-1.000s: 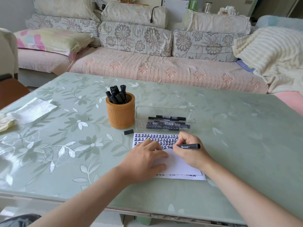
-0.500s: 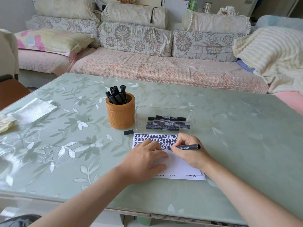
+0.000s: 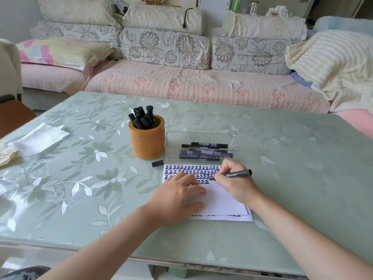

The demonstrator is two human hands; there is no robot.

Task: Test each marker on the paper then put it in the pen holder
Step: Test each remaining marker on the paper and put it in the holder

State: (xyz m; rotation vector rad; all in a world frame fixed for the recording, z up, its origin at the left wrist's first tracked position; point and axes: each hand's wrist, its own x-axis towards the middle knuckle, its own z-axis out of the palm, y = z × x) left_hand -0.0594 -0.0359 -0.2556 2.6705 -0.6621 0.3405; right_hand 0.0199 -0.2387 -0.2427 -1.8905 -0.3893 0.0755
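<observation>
- Marker (image 3: 236, 174): black, uncapped, pinched in right hand (image 3: 235, 184); long axis near-horizontal, tip pointing left onto paper (image 3: 220, 201), rear end pointing right.
- Left hand (image 3: 177, 196): flat, fingers spread, pressing the paper's left part.
- Pen holder (image 3: 147, 141): orange, upright, left of clear tray (image 3: 201, 146); markers stand inside.
- Cap (image 3: 157, 163): loose on table (image 3: 282, 178), just beside the paper's top-left corner.

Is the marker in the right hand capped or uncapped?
Uncapped: the marker has its bare tip on the paper, and a small black cap lies beside the pen holder.
</observation>
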